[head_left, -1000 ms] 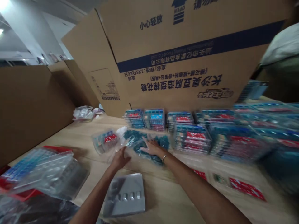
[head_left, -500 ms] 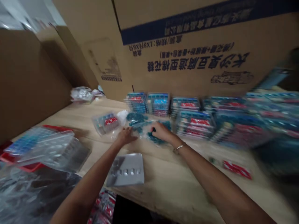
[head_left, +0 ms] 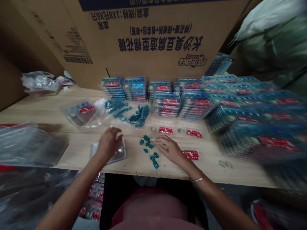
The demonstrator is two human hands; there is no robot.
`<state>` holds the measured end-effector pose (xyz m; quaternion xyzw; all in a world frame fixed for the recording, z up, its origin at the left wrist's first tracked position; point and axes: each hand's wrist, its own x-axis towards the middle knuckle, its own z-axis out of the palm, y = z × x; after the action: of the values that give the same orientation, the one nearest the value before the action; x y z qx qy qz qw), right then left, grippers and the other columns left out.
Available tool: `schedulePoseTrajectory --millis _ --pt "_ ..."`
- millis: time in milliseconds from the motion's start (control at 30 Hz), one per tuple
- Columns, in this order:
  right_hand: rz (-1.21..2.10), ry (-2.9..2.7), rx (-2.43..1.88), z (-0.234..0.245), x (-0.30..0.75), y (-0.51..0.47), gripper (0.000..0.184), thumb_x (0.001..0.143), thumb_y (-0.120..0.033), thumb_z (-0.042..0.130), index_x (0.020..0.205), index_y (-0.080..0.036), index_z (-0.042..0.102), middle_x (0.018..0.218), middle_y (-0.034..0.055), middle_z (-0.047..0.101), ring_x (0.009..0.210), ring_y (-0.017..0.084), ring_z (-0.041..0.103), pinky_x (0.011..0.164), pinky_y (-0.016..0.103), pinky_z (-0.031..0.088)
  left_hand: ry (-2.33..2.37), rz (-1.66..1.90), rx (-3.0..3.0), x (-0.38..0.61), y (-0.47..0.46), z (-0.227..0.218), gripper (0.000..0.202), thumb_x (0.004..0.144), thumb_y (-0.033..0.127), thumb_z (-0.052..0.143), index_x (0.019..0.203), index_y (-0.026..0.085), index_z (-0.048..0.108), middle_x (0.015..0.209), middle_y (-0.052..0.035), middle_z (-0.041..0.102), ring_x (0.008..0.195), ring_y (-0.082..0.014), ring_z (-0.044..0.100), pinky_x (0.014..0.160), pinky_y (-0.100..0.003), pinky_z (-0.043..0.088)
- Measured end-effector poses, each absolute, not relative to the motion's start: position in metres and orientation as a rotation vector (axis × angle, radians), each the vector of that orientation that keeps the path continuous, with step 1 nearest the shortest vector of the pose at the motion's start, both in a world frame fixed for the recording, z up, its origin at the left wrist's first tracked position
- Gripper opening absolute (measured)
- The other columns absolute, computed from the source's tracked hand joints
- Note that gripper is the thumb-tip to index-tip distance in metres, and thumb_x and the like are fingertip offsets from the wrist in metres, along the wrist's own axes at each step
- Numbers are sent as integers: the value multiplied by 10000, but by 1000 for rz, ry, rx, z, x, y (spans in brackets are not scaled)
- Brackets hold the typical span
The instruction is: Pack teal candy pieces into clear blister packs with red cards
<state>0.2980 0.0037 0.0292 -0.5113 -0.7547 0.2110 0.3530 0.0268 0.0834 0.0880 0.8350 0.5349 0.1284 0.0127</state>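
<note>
My left hand (head_left: 109,143) lies on a clear plastic blister tray (head_left: 118,152), its fingers curving over the tray's far side. My right hand (head_left: 169,148) sits on the bare wooden table (head_left: 72,140), fingertips beside a scatter of small teal pieces (head_left: 149,148). It holds nothing visible. Behind them, a clear bag of teal pieces (head_left: 127,113) lies next to a bag with a red-labelled pack (head_left: 80,112). Small red cards (head_left: 191,155) lie to the right of my right hand.
Stacked blister packs with red labels (head_left: 166,103) fill the table's back and right. A printed cardboard box (head_left: 144,44) stands behind them. Crumpled plastic bags (head_left: 26,143) lie at the left. Red-labelled packs (head_left: 93,198) sit below the front edge.
The view has swung downward, showing more of the table. My hands have drawn back from the bag toward the front edge, my left onto the tray. Loose teal pieces and red cards now show.
</note>
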Motion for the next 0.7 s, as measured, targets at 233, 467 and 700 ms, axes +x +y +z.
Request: schedulePoseTrajectory --millis 233,467,700 --pt "419 -1998 -1622 50 304 -21 150 818 -88 513 804 -193 619 796 20 607 727 148 578 665 252 428 1474 104 2546 105 43 51 222 804 34 451 892 142 623 925 -100 659 897 -198 623 779 -290 477" --pt "487 -2102 -1576 45 310 -43 184 822 -82 526 897 -204 642 841 27 640 808 158 599 697 247 438 1504 338 2404 101 24 46 166 805 74 456 828 148 603 817 -68 632 716 -175 617 672 -283 475" --pt "621 -1957 -1507 37 278 -39 217 720 -47 569 887 -179 606 841 35 636 800 163 583 728 272 455 1104 670 2016 104 0 45 185 765 187 571 937 181 637 903 -62 659 806 -177 613 724 -301 480"
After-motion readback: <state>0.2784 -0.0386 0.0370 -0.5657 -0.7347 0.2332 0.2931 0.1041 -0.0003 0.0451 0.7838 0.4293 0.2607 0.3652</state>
